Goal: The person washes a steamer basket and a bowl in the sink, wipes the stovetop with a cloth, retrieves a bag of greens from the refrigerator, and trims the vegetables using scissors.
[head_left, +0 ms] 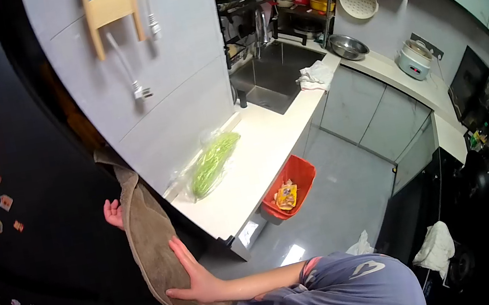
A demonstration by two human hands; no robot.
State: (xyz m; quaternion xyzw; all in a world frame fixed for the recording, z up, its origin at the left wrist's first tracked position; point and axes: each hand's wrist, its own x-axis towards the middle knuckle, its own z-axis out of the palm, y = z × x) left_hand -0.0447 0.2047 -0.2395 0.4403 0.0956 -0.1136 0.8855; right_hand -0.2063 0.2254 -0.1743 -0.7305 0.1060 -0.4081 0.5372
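A brown towel hangs beside the dark refrigerator. My right hand lies flat against the towel's front, thumb spread away from the fingers. Past the towel's left edge, the fingers of my left hand show, loosely bent and apart; its palm and wrist are hidden behind the cloth. To the right of the towel, a clear plastic bag of long green vegetables rests on the white counter, touched by neither hand.
An orange-red bin with packaging inside stands below the counter edge. Beyond are a sink, a white cloth, a metal bowl and a small cooker. A plug dangles from the wall.
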